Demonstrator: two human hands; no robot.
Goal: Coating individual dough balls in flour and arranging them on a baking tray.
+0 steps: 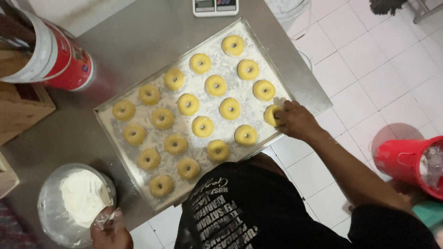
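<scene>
Yellow dough rings [202, 126] on a silver tray [302, 87]; white flour [82, 196]; red bucket [400, 159].

- The right hand [295, 121] covers part of the dough ring [271, 115] beneath its fingers.
- The scale [215, 7] is cut off at the top edge.
- The red bucket [406, 161] runs past the right edge.

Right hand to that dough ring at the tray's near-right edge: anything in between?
Nothing visible. The right hand already touches the dough ring on the floured tray; the neighbouring rings lie apart from it. The left hand is at the flour bowl.
</scene>
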